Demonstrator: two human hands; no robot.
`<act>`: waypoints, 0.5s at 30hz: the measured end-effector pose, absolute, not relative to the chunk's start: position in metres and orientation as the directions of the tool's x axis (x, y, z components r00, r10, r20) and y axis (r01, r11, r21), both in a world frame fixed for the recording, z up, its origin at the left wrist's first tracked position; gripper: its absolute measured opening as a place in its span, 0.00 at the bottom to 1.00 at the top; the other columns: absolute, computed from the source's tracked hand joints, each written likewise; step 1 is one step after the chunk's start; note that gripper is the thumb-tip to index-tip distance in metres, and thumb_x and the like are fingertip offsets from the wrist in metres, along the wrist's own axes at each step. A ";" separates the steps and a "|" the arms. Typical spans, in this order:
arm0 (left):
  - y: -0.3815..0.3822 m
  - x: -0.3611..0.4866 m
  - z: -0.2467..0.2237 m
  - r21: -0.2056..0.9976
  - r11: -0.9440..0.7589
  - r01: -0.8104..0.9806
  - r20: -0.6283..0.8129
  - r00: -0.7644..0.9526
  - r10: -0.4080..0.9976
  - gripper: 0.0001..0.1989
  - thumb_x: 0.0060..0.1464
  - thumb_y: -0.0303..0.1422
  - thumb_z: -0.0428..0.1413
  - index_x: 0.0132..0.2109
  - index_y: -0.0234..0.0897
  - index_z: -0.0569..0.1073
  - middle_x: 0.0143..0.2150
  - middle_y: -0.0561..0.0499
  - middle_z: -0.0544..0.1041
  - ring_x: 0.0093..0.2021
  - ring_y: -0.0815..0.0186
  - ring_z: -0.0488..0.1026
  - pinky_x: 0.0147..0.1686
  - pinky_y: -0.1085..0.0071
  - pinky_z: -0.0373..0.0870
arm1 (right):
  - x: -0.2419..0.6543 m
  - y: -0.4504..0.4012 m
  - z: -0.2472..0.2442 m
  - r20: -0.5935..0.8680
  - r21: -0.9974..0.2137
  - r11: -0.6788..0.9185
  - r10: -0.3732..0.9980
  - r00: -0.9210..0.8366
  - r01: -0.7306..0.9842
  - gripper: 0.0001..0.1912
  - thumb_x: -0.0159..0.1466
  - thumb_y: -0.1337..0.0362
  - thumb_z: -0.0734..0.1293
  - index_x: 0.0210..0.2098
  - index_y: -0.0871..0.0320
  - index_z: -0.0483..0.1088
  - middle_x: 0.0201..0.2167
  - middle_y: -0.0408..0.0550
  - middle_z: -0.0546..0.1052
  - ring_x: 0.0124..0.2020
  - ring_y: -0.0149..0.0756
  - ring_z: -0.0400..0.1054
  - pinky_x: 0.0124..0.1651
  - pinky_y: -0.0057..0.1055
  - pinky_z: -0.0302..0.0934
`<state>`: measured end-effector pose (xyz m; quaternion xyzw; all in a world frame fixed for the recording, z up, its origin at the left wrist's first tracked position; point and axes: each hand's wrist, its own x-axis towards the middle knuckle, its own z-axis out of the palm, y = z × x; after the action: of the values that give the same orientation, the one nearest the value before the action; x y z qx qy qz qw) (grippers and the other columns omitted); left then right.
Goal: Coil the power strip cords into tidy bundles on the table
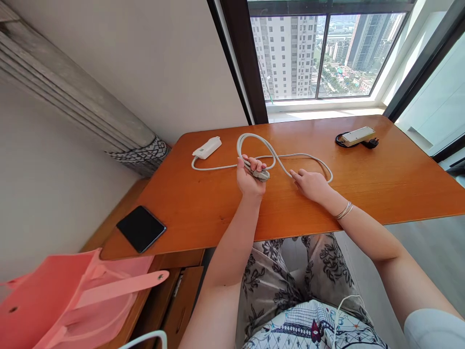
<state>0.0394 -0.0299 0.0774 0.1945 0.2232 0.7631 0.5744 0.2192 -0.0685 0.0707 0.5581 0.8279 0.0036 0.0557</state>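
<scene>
My left hand (251, 175) is closed around the plug end of a white power cord, with the grey-white plug (260, 174) sticking out to the right of its fingers. A loop of the cord (254, 135) rises above that hand. Farther right, my right hand (308, 185) pinches the same cord between thumb and fingers. From there the cord curves over the tabletop and runs left to a white power strip (207, 148), which lies at the table's back left.
On the wooden table (203, 208) a black phone or tablet (141, 229) lies front left. A second power strip (359, 136) with a black cord sits back right. A pink bag (72, 300) is at lower left, beside wooden drawers (181, 300). A window (327, 58) stands behind.
</scene>
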 end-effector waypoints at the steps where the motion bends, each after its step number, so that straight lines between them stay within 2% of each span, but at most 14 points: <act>1: -0.031 0.042 0.076 0.582 -0.244 -0.775 0.050 -0.266 0.963 0.17 0.68 0.44 0.53 0.32 0.40 0.64 0.19 0.62 0.55 0.18 0.74 0.58 0.27 0.76 0.67 | 0.219 -0.068 0.069 -0.093 0.069 0.385 0.921 -0.378 0.920 0.29 0.76 0.63 0.49 0.74 0.58 0.53 0.55 0.61 0.74 0.50 0.46 0.76 0.40 0.35 0.64; 9: -0.039 0.058 0.060 0.694 -0.331 -0.640 0.285 -0.177 0.942 0.17 0.58 0.42 0.65 0.35 0.41 0.64 0.21 0.62 0.62 0.21 0.72 0.64 0.34 0.72 0.71 | 0.210 -0.073 0.065 -0.124 0.059 0.426 0.900 -0.417 0.903 0.28 0.76 0.64 0.50 0.74 0.59 0.54 0.53 0.63 0.76 0.49 0.46 0.77 0.40 0.34 0.66; 12: -0.043 0.060 0.062 0.714 -0.276 -0.643 0.249 -0.135 0.959 0.16 0.59 0.39 0.64 0.34 0.41 0.64 0.21 0.62 0.62 0.21 0.72 0.64 0.34 0.72 0.71 | 0.211 -0.072 0.067 -0.104 0.057 0.383 0.921 -0.376 0.922 0.28 0.76 0.65 0.50 0.73 0.59 0.55 0.53 0.63 0.76 0.49 0.46 0.78 0.40 0.33 0.65; 15: -0.044 0.058 0.070 0.678 -0.208 -0.705 0.144 -0.150 0.978 0.15 0.64 0.38 0.59 0.33 0.41 0.63 0.19 0.62 0.58 0.19 0.72 0.60 0.28 0.74 0.67 | 0.217 -0.069 0.068 -0.050 0.051 0.311 0.950 -0.308 0.949 0.27 0.76 0.65 0.50 0.73 0.58 0.56 0.54 0.62 0.76 0.49 0.45 0.77 0.40 0.33 0.65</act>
<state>0.0581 -0.0443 0.0696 0.2903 0.2351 0.7209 0.5838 0.2169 -0.0686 0.0676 0.5869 0.8088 0.0058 0.0354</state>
